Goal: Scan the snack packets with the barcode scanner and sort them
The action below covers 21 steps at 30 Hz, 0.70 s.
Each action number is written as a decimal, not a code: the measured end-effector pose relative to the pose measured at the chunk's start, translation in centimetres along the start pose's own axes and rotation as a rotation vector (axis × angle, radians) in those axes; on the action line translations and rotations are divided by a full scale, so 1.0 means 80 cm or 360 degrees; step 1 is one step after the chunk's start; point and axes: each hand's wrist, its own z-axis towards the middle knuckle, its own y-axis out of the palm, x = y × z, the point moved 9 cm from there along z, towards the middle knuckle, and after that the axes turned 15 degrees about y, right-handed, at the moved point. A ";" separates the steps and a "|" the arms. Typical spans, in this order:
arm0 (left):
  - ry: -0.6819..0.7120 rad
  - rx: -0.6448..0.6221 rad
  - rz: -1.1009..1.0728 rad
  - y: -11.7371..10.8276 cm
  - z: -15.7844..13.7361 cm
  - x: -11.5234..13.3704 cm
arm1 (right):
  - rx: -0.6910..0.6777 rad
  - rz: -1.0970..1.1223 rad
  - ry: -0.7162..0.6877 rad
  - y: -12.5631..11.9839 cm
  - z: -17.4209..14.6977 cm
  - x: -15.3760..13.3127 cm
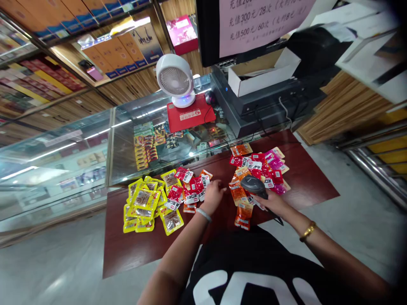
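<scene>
My right hand [270, 202] is wrapped round the handle of a black barcode scanner [254, 185], its head above the right-hand pile of packets. Under and around it lie orange snack packets [244, 212], red packets [254, 163] and magenta packets [275, 159]. My left hand [214, 197] is over the brown tabletop [136, 254], with fingers bent and slightly apart and no item visible between them. Right beside it are more red packets [192, 192]. Yellow-edged snack packets [144, 199] are heaped farther left.
Behind the packets is a glass display counter [124, 148] with small goods inside. On it stand a white fan [174, 78], a red mat [178, 120] and a black cash drawer [248, 120] bearing an open white box [241, 84]. Shelves of boxes line the back.
</scene>
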 end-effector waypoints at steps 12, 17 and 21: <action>-0.0468 0.0071 -0.0243 0.047 0.026 -0.039 | -0.0010 -0.0009 -0.0035 0.008 -0.010 0.006; -0.0632 0.0340 -0.0352 -0.001 -0.004 -0.081 | -0.0162 -0.0023 -0.0083 0.031 -0.011 -0.002; -0.0700 0.0509 -0.0444 -0.018 -0.023 -0.091 | -0.0267 -0.0158 -0.0154 0.054 -0.008 -0.016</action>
